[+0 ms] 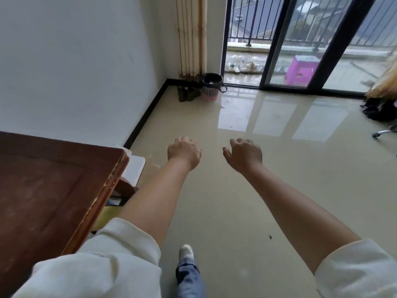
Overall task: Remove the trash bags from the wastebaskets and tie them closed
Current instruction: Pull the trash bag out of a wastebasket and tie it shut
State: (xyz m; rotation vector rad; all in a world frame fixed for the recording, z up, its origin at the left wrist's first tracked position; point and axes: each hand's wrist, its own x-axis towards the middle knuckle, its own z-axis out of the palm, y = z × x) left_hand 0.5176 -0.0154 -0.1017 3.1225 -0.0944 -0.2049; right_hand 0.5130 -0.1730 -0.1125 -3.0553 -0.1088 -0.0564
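A small pink and white lattice wastebasket (210, 91) stands in the far corner beside the glass door. A black trash bag (212, 80) lines it and folds over its rim, with something pale inside. Both arms stretch forward over the floor, far short of the basket. My left hand (183, 152) hangs palm down with its fingers curled and nothing in it. My right hand (243, 153) is also palm down, fingers loosely spread, holding nothing.
A dark wooden table (49, 186) fills the left foreground, with a white board leaning under it. Dark shoes (187, 94) sit left of the basket. A black heap (380, 108) and a chair caster (384, 132) lie at the right. Glossy beige floor stretches between.
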